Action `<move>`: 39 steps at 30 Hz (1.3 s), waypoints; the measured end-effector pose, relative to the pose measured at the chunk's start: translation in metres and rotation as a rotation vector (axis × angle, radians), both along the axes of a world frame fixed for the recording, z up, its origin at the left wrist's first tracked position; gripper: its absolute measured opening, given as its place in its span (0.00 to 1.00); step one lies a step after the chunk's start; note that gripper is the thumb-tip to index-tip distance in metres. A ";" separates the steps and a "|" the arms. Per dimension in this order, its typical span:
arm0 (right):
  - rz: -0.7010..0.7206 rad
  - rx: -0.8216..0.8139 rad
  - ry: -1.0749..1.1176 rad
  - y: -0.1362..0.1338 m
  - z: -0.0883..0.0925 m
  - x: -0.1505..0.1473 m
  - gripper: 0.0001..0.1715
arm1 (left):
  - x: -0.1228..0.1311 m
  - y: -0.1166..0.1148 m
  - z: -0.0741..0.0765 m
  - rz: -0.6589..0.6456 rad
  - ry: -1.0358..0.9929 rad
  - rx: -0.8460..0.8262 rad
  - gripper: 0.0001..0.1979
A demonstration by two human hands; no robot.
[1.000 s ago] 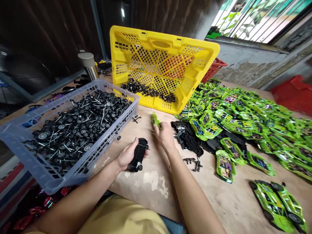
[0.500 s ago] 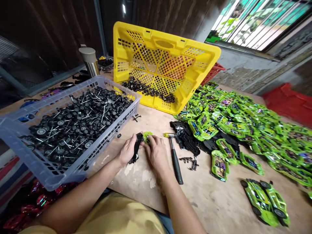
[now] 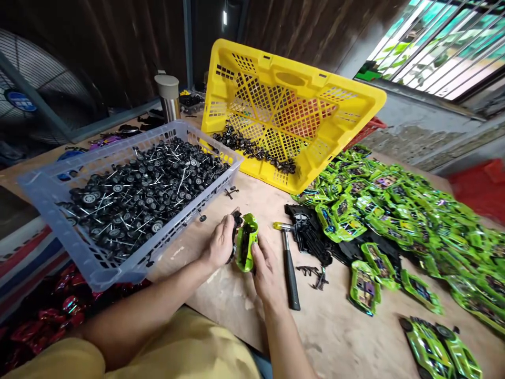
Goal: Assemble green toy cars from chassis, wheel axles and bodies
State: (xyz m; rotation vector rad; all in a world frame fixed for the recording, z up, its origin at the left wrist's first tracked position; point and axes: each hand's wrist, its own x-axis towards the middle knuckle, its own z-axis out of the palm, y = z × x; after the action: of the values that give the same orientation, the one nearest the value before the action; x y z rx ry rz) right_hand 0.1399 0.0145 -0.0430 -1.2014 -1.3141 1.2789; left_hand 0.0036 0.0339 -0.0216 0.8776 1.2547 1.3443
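Head view: left hand (image 3: 221,241) closed round a black car base (image 3: 237,217); right hand (image 3: 266,263) gripping a green car shell (image 3: 247,243) just right of it, above the tabletop (image 3: 331,337). Hammer (image 3: 291,268) lies right; crate (image 3: 61,221) of wheels (image 3: 158,179) left.

A yellow top (image 3: 197,347) (softly creased) — short sleeves (image 3: 65,360), bare forearms (image 3: 169,300), bare hands (image 3: 266,263).

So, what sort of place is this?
Probably a small toy-car workshop: there's a crate of wheels, a heap of green car bodies, and a hammer on the table.
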 end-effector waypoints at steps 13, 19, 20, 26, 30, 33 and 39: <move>-0.065 0.118 -0.084 -0.016 -0.019 -0.007 0.31 | 0.020 -0.011 0.006 -0.004 0.219 0.184 0.27; -0.081 0.137 -0.056 -0.019 -0.021 -0.008 0.30 | 0.022 -0.010 0.003 -0.009 0.234 0.196 0.27; -0.074 0.147 -0.068 -0.020 -0.022 -0.008 0.30 | 0.022 -0.010 0.002 -0.013 0.237 0.197 0.27; -0.024 0.196 -0.132 -0.019 -0.026 -0.008 0.29 | 0.024 -0.012 -0.002 -0.010 0.236 0.181 0.28; -0.009 0.105 -0.048 -0.018 -0.027 -0.013 0.31 | 0.028 -0.013 0.000 -0.009 0.239 0.181 0.27; -0.007 0.071 -0.007 -0.017 -0.030 -0.016 0.33 | 0.030 -0.010 0.002 -0.019 0.235 0.193 0.26; -0.111 0.320 -0.320 -0.014 -0.025 -0.010 0.35 | 0.025 -0.006 0.001 -0.030 0.266 0.155 0.21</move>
State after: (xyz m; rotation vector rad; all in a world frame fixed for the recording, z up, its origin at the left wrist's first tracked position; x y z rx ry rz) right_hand 0.1294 0.0006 -0.0680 -1.2606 -1.5876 0.7804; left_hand 0.0290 0.0281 -0.0204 1.2107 1.3450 1.3463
